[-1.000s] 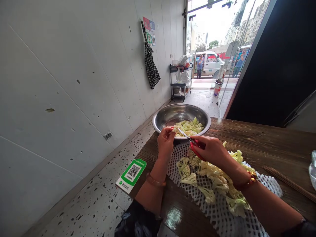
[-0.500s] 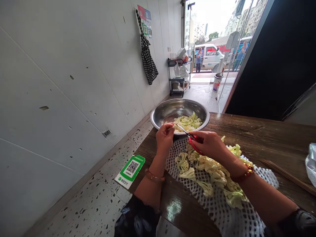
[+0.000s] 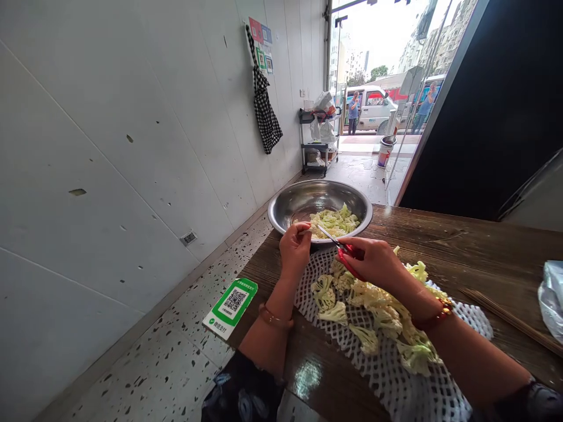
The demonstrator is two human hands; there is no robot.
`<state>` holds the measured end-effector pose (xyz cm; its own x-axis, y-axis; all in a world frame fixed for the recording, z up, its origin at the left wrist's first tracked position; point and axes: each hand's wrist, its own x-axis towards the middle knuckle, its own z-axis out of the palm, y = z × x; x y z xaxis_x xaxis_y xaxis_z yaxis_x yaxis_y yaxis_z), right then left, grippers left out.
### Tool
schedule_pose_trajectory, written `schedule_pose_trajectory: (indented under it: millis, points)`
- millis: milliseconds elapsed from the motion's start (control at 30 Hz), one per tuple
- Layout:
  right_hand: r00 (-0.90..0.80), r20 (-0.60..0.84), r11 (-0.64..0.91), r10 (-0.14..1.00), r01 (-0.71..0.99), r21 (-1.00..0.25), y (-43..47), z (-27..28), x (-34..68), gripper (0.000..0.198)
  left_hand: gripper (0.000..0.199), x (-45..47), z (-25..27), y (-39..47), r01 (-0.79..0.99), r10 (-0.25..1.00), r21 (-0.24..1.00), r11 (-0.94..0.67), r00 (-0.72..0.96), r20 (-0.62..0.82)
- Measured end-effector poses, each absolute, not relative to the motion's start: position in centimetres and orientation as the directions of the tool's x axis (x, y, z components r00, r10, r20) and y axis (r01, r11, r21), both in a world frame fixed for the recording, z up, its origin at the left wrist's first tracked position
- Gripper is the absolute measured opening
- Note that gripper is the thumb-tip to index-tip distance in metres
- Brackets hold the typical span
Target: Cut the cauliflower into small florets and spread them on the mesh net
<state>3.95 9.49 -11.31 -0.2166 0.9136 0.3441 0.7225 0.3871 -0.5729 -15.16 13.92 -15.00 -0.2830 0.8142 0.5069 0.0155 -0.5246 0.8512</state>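
My right hand grips scissors with red handles, the blades pointing up and left over the bowl's near rim. Close to the blade tips, my left hand is closed in a pinch on a small piece of cauliflower, mostly hidden by the fingers. Below both hands is a wide steel bowl with cut cauliflower in its near right part. Larger cauliflower florets lie heaped under my right forearm on a white foam net, with a few loose ones at its left.
The bowl and net rest on a dark wooden table. A green payment card lies at its left edge. Thin sticks and a clear plastic bag are at the right. Beyond stand a cart and a bucket by the doorway.
The view has tilted slightly, so the scene sits a little lower. The scissors' blades look slightly farther from my left fingers. Both hands keep nearly the same place over the bowl's rim.
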Motion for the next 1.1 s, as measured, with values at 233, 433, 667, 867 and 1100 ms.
schedule_pose_trajectory:
  millis: [233, 433, 667, 867, 1100]
  points:
    - [-0.185, 0.349, 0.367, 0.919, 0.727, -0.58, 9.8, -11.1, 3.2, 0.039, 0.007, -15.2, -15.3, 14.0, 0.046, 0.809, 0.849, -0.527, -0.279, 0.517]
    - [-0.188, 0.355, 0.369, 0.916, 0.74, -0.562, 10.0, -11.3, 3.3, 0.039, 0.006, -15.4, -15.6, 14.1, 0.103, 0.794, 0.834, -0.542, -0.264, 0.548]
    - [-0.223, 0.268, 0.349, 0.937, 0.631, -0.693, 10.6, -11.3, 3.9, 0.039, 0.005, -15.4, -15.6, 14.2, 0.081, 0.798, 0.838, -0.54, -0.266, 0.541]
    - [-0.226, 0.232, 0.323, 0.946, 0.609, -0.725, 10.7, -11.3, 4.2, 0.039, 0.005, -15.4, -15.3, 14.1, 0.099, 0.8, 0.841, -0.531, -0.269, 0.537]
    - [-0.235, 0.188, 0.294, 0.954, 0.593, -0.75, 11.3, -11.3, 4.8, 0.041, 0.005, -15.4, -15.5, 14.2, 0.102, 0.803, 0.84, -0.534, -0.252, 0.541]
